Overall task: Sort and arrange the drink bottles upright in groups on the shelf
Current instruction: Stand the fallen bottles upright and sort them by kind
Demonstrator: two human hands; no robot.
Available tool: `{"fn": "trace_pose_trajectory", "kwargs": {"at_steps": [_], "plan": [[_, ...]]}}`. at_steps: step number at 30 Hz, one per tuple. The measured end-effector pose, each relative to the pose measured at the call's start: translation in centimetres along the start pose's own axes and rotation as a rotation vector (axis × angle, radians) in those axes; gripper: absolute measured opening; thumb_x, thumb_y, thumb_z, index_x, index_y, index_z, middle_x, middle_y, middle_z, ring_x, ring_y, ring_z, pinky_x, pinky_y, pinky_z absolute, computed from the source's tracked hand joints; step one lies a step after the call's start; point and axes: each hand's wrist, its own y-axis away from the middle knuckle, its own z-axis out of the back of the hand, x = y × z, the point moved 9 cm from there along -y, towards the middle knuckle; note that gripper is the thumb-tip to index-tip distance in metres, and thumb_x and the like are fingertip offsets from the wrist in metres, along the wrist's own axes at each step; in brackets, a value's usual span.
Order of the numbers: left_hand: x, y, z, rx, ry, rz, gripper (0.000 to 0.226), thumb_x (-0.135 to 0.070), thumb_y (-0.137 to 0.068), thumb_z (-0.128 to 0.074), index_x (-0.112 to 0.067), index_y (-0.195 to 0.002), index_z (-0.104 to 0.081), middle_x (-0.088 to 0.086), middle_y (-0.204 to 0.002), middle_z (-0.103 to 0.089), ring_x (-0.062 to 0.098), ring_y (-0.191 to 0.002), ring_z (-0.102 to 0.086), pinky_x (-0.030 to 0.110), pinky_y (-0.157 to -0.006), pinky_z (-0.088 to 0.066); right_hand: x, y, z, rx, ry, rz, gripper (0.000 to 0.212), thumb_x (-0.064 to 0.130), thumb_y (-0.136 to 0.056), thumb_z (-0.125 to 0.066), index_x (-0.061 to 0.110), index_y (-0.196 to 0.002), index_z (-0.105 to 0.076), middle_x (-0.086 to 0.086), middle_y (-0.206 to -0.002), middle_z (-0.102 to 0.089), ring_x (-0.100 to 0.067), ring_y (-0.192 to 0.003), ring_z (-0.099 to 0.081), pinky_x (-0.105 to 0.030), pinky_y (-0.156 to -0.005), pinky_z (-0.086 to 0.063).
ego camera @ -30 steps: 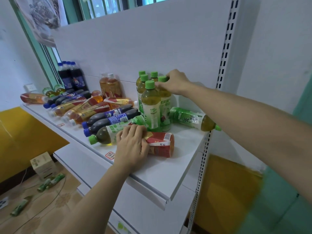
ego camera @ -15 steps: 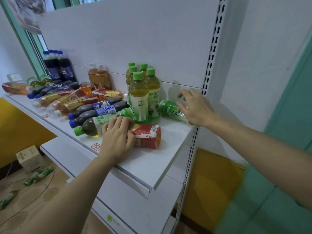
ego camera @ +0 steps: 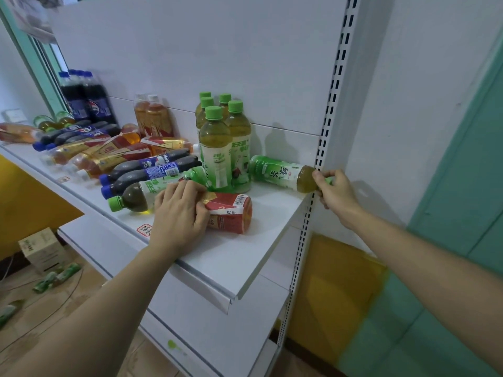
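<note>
**Now both hands on lying bottles at the shelf's right end**

Right at the slotted upright (ego camera: pixel 330 110), the right hand (ego camera: pixel 336 190) has its fingers curled round the cap end of a green tea bottle (ego camera: pixel 277 172) that lies on its side. The bottle's base points toward the standing group and its neck pokes out past the edge of the white shelf (ego camera: pixel 245 257); the thumb sits on the shoulder of the bottle, and the green cap is mostly hidden inside the grip.

The left hand (ego camera: pixel 179 213) rests palm down on a red-labelled bottle (ego camera: pixel 231 213) lying near the front edge, fingers bent over its upper half. How firmly it grips I cannot tell; the fingers wrap over the body rather than lie flat.

Just behind the left hand, five green-capped tea bottles (ego camera: pixel 217 148) stand upright in a tight cluster against the back panel. Touching the fingertips, another green tea bottle (ego camera: pixel 144 193) lies on its side with its cap toward the front. Further left lie dark cola bottles (ego camera: pixel 152 170) with blue caps and amber tea bottles (ego camera: pixel 109 156), all on their sides. Two amber bottles (ego camera: pixel 153 118) and several dark cola bottles (ego camera: pixel 84 99) stand upright by the back panel.

Below, a cardboard box (ego camera: pixel 40 248) sits on the floor.
</note>
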Motion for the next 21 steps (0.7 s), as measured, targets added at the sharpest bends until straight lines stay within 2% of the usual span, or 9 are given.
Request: {"fn": "trace_pose_trajectory", "kwargs": {"at_steps": [3,5,7,10,14,18,21], "plan": [[0.1,-0.1,-0.1,-0.004,-0.003,0.005,0.030,-0.035,-0.091,-0.035,-0.021,-0.111,-0.052,0.003,-0.114,-0.059,0.021,-0.109,-0.047,0.046,-0.104,-0.031,4.2,-0.3,1.3,-0.117,0.065,0.141,0.042,0.049,-0.096,-0.062,0.013,-0.118,-0.056,-0.002,-0.107,-0.060,-0.014,-0.087,-0.057,-0.023,-0.068,-0.044],[0.2,-0.1,-0.2,-0.004,-0.009,0.010,0.030,-0.035,-0.091,-0.035,-0.021,-0.111,-0.052,0.002,-0.114,-0.059,0.021,-0.109,-0.047,0.045,-0.104,-0.031,7.7,-1.3,1.8,-0.140,0.063,0.219,0.049,0.050,-0.088,-0.072,0.012,-0.117,-0.063,-0.001,-0.109,-0.064,-0.016,-0.095,-0.061,-0.027,-0.081,-0.052],[0.2,0.0,-0.1,-0.007,-0.005,0.011,0.031,-0.036,-0.091,-0.035,-0.020,-0.111,-0.053,0.002,-0.114,-0.059,0.021,-0.110,-0.048,0.044,-0.103,-0.031,11.2,-2.2,1.4,-0.122,0.060,0.264,0.051,0.052,-0.079,-0.081,0.013,-0.109,-0.068,0.000,-0.107,-0.068,-0.018,-0.100,-0.064,-0.031,-0.090,-0.054],[0.4,0.2,-0.1,-0.010,0.022,0.012,0.030,-0.035,-0.092,-0.038,-0.020,-0.113,-0.054,0.001,-0.115,-0.059,0.019,-0.111,-0.047,0.042,-0.103,-0.032,15.9,-3.1,-0.5,-0.106,0.128,0.324,0.047,0.048,-0.073,-0.087,0.017,-0.104,-0.072,0.002,-0.104,-0.069,-0.016,-0.099,-0.064,-0.028,-0.090,-0.052],[0.5,0.1,0.2,-0.036,0.041,0.010,0.031,-0.035,-0.089,-0.038,-0.021,-0.111,-0.056,-0.001,-0.112,-0.060,0.018,-0.108,-0.048,0.040,-0.100,-0.032,20.1,-4.6,-4.6,-0.016,0.266,0.326,0.054,0.050,-0.071,-0.087,0.014,-0.108,-0.072,0.002,-0.103,-0.068,-0.014,-0.095,-0.062,-0.026,-0.079,-0.050],[0.8,0.0,0.0,-0.039,0.050,0.001,0.033,-0.036,-0.089,-0.039,-0.022,-0.113,-0.057,-0.002,-0.114,-0.061,0.018,-0.110,-0.049,0.041,-0.101,-0.033,20.8,-6.2,-6.8,-0.002,0.346,0.306,0.051,0.047,-0.075,-0.086,0.008,-0.104,-0.073,-0.004,-0.102,-0.073,-0.020,-0.096,-0.068,-0.038,-0.089,-0.057],[0.9,0.0,0.0,-0.046,0.052,-0.004,0.033,-0.037,-0.090,-0.040,-0.022,-0.114,-0.057,-0.002,-0.115,-0.061,0.018,-0.112,-0.049,0.039,-0.102,-0.032,20.3,-6.9,-6.7,0.004,0.353,0.282,0.049,0.048,-0.075,-0.085,0.010,-0.104,-0.073,-0.004,-0.103,-0.073,-0.020,-0.096,-0.068,-0.039,-0.090,-0.057]]}}
